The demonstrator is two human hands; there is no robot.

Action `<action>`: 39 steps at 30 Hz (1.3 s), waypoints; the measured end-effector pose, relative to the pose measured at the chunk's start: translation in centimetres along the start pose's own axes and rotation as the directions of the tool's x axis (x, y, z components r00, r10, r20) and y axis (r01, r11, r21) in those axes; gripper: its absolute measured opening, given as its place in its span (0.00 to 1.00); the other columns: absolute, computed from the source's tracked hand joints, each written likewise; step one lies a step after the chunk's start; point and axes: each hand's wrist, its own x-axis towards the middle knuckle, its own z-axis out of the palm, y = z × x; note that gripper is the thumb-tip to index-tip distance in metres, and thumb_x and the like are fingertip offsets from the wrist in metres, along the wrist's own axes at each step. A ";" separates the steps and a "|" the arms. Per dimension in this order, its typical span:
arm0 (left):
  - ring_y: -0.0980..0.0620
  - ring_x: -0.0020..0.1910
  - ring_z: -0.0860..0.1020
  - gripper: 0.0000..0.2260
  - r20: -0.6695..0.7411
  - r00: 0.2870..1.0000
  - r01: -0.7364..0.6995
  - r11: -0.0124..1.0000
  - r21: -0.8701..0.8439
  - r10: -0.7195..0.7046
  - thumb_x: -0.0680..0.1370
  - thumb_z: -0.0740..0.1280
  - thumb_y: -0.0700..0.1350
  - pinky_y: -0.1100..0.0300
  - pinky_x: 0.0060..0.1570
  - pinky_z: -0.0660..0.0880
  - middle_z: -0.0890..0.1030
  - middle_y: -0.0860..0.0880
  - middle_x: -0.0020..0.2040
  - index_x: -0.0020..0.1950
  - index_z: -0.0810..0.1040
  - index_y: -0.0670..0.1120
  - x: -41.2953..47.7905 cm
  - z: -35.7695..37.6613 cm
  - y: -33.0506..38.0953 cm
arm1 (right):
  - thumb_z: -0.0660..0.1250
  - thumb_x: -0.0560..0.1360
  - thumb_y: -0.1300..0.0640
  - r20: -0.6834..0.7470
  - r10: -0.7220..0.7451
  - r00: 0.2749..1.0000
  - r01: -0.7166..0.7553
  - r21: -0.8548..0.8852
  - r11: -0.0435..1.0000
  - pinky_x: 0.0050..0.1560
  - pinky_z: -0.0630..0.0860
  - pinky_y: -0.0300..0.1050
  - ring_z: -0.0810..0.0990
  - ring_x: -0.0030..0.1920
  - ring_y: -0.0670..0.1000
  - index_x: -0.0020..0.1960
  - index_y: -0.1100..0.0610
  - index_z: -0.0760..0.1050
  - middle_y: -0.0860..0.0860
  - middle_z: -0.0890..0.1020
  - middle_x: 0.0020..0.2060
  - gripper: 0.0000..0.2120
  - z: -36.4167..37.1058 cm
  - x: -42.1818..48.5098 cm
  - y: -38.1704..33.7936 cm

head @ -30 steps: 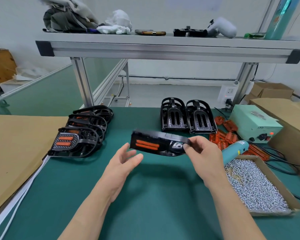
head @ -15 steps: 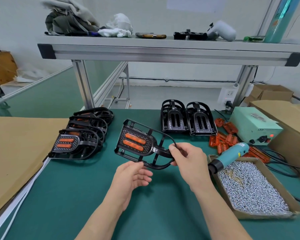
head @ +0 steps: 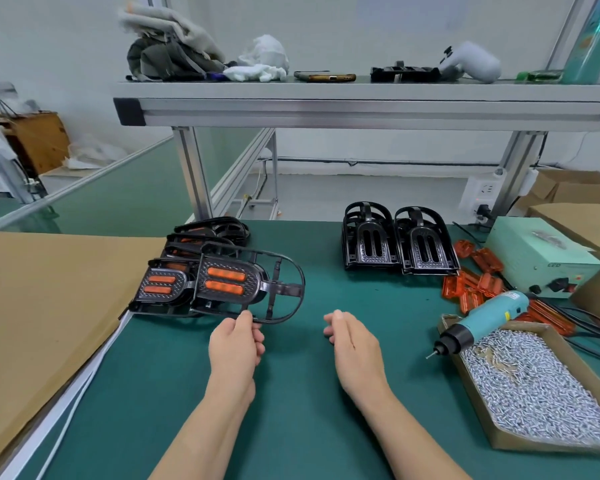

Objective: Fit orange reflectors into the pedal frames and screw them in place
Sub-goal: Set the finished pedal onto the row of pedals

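My left hand [head: 235, 344] pinches the near rim of a black pedal frame [head: 253, 284] that carries two orange reflectors; the frame is tilted and overlaps a row of finished pedals [head: 174, 271] at the left. My right hand [head: 352, 339] hovers over the green mat with loosely curled fingers and holds nothing. Two bare black pedal frames [head: 397, 244] stand at the back centre. Loose orange reflectors [head: 478, 278] lie to their right. A teal electric screwdriver [head: 482, 320] rests on the edge of a cardboard box of screws [head: 534, 386].
A mint-green power supply [head: 537, 254] with cables sits at the right, beside cardboard boxes [head: 582, 216]. A cardboard sheet [head: 42, 306] covers the left of the bench. An aluminium shelf [head: 361, 105] with cloths, a phone and tools spans overhead.
The pedal frame passed from my right hand to my left and moved left onto the row of finished pedals. My right hand let go and drew back over the mat.
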 end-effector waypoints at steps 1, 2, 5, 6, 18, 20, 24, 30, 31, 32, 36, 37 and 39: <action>0.56 0.22 0.68 0.13 -0.036 0.999 -0.009 1.000 -0.004 0.009 0.81 0.61 0.43 0.63 0.23 0.63 0.74 0.50 0.28 0.37 0.70 0.44 0.2 -0.4 0.2 | 0.54 0.84 0.51 -0.003 -0.022 1.000 0.022 -0.030 0.999 0.57 0.73 0.49 0.78 0.50 0.51 0.50 0.57 0.79 0.49 0.82 0.44 0.17 0.1 0.0 0.1; 0.55 0.23 0.68 0.12 -0.068 0.998 -0.020 1.000 -0.008 0.019 0.81 0.61 0.43 0.63 0.23 0.63 0.73 0.50 0.29 0.37 0.70 0.44 0.4 -0.8 0.3 | 0.55 0.84 0.52 -0.001 -0.034 0.999 0.034 -0.051 0.998 0.56 0.72 0.48 0.78 0.51 0.50 0.50 0.56 0.79 0.48 0.82 0.44 0.16 0.1 0.1 0.2; 0.53 0.26 0.68 0.11 -0.144 0.989 -0.035 0.999 -0.012 0.033 0.80 0.61 0.44 0.60 0.27 0.65 0.73 0.49 0.30 0.37 0.70 0.44 1.0 -2.1 0.7 | 0.56 0.84 0.54 -0.003 -0.035 0.999 0.034 -0.074 0.997 0.57 0.72 0.47 0.78 0.52 0.49 0.52 0.53 0.79 0.46 0.82 0.46 0.13 0.0 0.1 0.3; 0.52 0.26 0.69 0.11 -0.168 0.985 -0.034 0.999 -0.014 0.031 0.80 0.60 0.44 0.59 0.27 0.65 0.74 0.48 0.31 0.37 0.71 0.43 1.3 -2.5 0.8 | 0.56 0.84 0.54 -0.004 -0.031 1.000 0.031 -0.076 0.997 0.58 0.72 0.46 0.78 0.53 0.48 0.52 0.52 0.79 0.46 0.82 0.47 0.13 0.0 0.1 0.3; 0.53 0.25 0.75 0.09 -0.267 0.961 0.080 0.997 -0.006 -0.079 0.79 0.61 0.42 0.62 0.23 0.69 0.78 0.45 0.33 0.42 0.75 0.40 5.2 -7.9 0.6 | 0.58 0.84 0.55 -0.007 -0.023 1.000 0.023 -0.091 0.996 0.61 0.72 0.47 0.78 0.57 0.47 0.55 0.52 0.79 0.46 0.83 0.52 0.11 0.0 -0.1 0.2; 0.53 0.25 0.75 0.08 -0.272 0.960 0.078 0.997 0.029 -0.067 0.79 0.60 0.41 0.61 0.24 0.69 0.78 0.45 0.33 0.42 0.75 0.40 5.8 -8.7 0.8 | 0.58 0.84 0.56 -0.003 -0.027 1.000 0.026 -0.100 0.995 0.60 0.72 0.46 0.78 0.57 0.47 0.56 0.51 0.79 0.45 0.82 0.52 0.11 0.0 -0.1 0.2; 0.52 0.26 0.75 0.09 -0.269 0.960 0.101 0.991 0.087 -0.074 0.79 0.60 0.41 0.64 0.20 0.68 0.78 0.45 0.33 0.42 0.75 0.40 6.9 -9.8 1.4 | 0.59 0.83 0.56 0.000 -0.035 0.999 0.035 -0.093 0.995 0.54 0.70 0.43 0.78 0.55 0.46 0.56 0.51 0.79 0.43 0.81 0.50 0.10 -0.1 -0.3 0.3; 0.51 0.26 0.74 0.15 -0.240 0.969 0.120 0.962 0.247 -0.059 0.83 0.61 0.45 0.60 0.26 0.69 0.78 0.44 0.32 0.41 0.77 0.38 7.8 -11.3 1.9 | 0.60 0.83 0.56 -0.003 -0.033 0.999 0.032 -0.089 0.995 0.51 0.70 0.42 0.78 0.53 0.42 0.54 0.48 0.78 0.42 0.81 0.48 0.09 0.0 -0.2 0.5; 0.50 0.25 0.74 0.16 -0.244 0.969 0.112 0.954 0.279 -0.042 0.83 0.62 0.46 0.60 0.26 0.69 0.78 0.44 0.31 0.40 0.78 0.37 7.7 -11.5 2.0 | 0.60 0.83 0.56 -0.004 -0.035 0.999 0.034 -0.092 0.995 0.51 0.70 0.42 0.78 0.52 0.42 0.54 0.48 0.78 0.43 0.81 0.48 0.09 0.0 -0.2 0.6; 0.50 0.25 0.74 0.17 -0.248 0.969 0.102 0.946 0.308 -0.024 0.83 0.62 0.46 0.59 0.26 0.69 0.79 0.44 0.30 0.40 0.78 0.37 7.6 -11.6 2.0 | 0.60 0.83 0.56 -0.005 -0.036 0.999 0.035 -0.092 0.995 0.51 0.70 0.42 0.78 0.52 0.42 0.53 0.48 0.78 0.43 0.82 0.48 0.08 0.0 -0.1 0.6; 0.49 0.24 0.77 0.21 -0.267 0.963 0.073 0.908 0.413 0.045 0.84 0.60 0.49 0.59 0.28 0.72 0.80 0.45 0.26 0.39 0.80 0.36 7.2 -11.7 2.0 | 0.61 0.82 0.56 -0.006 -0.041 0.999 0.040 -0.100 0.994 0.52 0.71 0.43 0.77 0.52 0.41 0.53 0.48 0.78 0.42 0.82 0.48 0.08 0.1 -0.1 0.8; 0.49 0.24 0.77 0.22 -0.269 0.962 0.073 0.892 0.446 0.056 0.84 0.59 0.50 0.59 0.28 0.72 0.80 0.45 0.25 0.38 0.80 0.37 7.0 -11.7 2.1 | 0.61 0.82 0.56 -0.008 -0.045 0.999 0.044 -0.099 0.994 0.53 0.71 0.44 0.78 0.52 0.41 0.53 0.48 0.78 0.42 0.82 0.48 0.08 0.1 -0.1 0.8; 0.47 0.25 0.78 0.25 -0.257 0.963 0.069 0.843 0.533 0.084 0.84 0.57 0.52 0.57 0.31 0.75 0.80 0.46 0.23 0.37 0.80 0.37 6.8 -12.0 2.2 | 0.61 0.82 0.57 -0.011 -0.047 0.999 0.045 -0.097 0.994 0.53 0.71 0.44 0.77 0.52 0.40 0.54 0.48 0.78 0.43 0.82 0.48 0.08 0.1 -0.1 0.9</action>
